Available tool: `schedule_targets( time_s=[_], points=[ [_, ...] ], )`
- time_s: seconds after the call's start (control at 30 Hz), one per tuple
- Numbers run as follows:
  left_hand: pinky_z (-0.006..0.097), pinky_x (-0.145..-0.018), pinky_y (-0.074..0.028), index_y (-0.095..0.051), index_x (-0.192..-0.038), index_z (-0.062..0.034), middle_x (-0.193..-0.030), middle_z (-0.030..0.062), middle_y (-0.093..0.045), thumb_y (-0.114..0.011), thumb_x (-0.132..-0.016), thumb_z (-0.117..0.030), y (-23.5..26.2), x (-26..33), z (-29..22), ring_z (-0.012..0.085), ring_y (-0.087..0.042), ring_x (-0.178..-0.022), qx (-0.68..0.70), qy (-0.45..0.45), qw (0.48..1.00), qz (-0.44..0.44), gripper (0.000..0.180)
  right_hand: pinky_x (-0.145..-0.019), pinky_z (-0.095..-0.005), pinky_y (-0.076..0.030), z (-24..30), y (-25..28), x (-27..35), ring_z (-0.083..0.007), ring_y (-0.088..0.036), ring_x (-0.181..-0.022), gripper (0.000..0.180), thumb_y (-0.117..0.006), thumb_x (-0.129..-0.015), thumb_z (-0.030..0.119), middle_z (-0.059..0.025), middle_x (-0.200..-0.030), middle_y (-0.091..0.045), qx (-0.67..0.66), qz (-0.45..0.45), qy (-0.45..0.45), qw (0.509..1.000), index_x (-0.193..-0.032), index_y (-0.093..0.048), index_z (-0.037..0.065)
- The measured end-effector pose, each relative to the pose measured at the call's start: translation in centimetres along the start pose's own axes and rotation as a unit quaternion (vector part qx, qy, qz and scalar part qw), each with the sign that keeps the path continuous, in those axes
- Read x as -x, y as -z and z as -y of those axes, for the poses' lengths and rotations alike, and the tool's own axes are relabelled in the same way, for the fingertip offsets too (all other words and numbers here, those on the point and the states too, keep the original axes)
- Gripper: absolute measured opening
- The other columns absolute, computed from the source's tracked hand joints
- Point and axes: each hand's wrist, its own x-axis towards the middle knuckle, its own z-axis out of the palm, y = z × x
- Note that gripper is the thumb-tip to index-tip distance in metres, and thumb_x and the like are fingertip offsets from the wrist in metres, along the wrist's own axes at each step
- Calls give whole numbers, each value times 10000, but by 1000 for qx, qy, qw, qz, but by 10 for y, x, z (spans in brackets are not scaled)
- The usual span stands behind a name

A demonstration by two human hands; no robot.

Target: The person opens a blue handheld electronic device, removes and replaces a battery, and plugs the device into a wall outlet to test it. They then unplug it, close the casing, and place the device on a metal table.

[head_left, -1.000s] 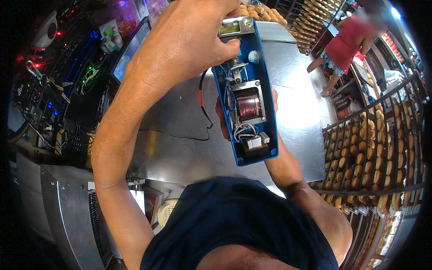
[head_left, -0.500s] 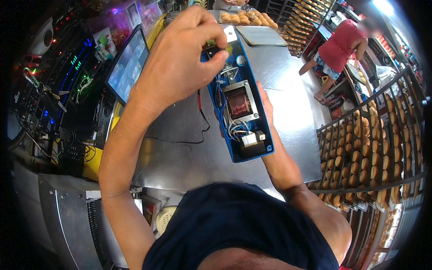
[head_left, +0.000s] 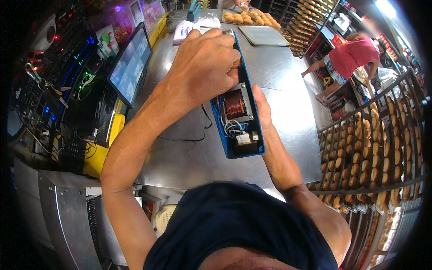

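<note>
I hold a long, narrow, open-topped blue box [head_left: 246, 155] over the shiny stainless-steel table [head_left: 189, 164], its near end toward my chest and its far end slanting a little to my left. My right hand [head_left: 262, 107] is closed around the box from its right side, palm against the wall; the rest of its fingers are hidden behind. My left hand [head_left: 204, 65] covers the far part, back of the hand up, fingers curled in and thumb bent down at the opening; I cannot tell what they have hold of.

Just nearer than my left hand sits a copper-wound transformer in a silvery metal frame [head_left: 234, 104]. Next to it, toward me, are looped white and blue wires [head_left: 234, 127], then a small white rectangular connector block [head_left: 243, 138]. A thin black cable [head_left: 193, 140] curves across the table, left of the box.

Farther off, a flat grey metal tray [head_left: 263, 36] lies near golden-brown bread rolls [head_left: 249, 19]. A flat black-framed screen [head_left: 130, 63] stands to my left.
</note>
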Motion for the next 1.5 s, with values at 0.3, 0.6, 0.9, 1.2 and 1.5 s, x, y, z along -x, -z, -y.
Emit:
schedule_targets(
  time_s=[0.3, 0.6, 0.9, 1.2, 1.5],
  points=[
    [368, -678, -413, -623, -692, -83, -705, 46, -554, -742, -647, -74, -3, 4, 1, 252, -562, -751, 29, -6, 999, -13, 128, -775, -422, -617, 5, -10, 3, -283, -701, -935, 703, -578, -917, 581, -190, -1131, -654, 7, 41, -5, 999, -1301, -517, -5],
    [342, -722, -440, -699, -869, -88, -790, 43, -607, -753, -696, -39, 31, 5, 1, 227, -581, -787, -15, 23, 995, -92, 187, -725, -502, -618, 3, 0, 2, -353, -687, -973, 719, -554, -917, 575, -224, -1201, -623, -203, 90, -47, 974, -1389, -473, 38],
    [329, -842, -493, -711, -1047, -50, -1001, 98, -694, -776, -741, -43, 24, 18, 5, 214, -620, -903, 81, 88, 985, -121, 313, -758, -504, -607, 1, 26, 8, -353, -681, -1002, 729, -566, -916, 552, -231, -1236, -611, -121, 147, -30, 981, -1407, -457, 24],
    [327, -834, -495, -658, -1129, -32, -995, 111, -683, -803, -705, -68, 14, 18, 12, 230, -623, -887, 87, 145, 983, -68, 450, -868, -436, -590, 16, -15, 12, -289, -682, -1041, 708, -586, -929, 509, -217, -1264, -611, -4, 51, -3, 999, -1401, -458, -4],
    [338, -796, -521, -654, -1061, -12, -951, 129, -672, -818, -691, -113, 3, 18, 16, 253, -658, -861, 90, 172, 979, -70, 417, -871, -404, -590, 14, -19, 12, -266, -686, -1021, 655, -549, -952, 508, -190, -1207, -650, 16, 15, -9, 1000, -1356, -509, -6]
  ],
)
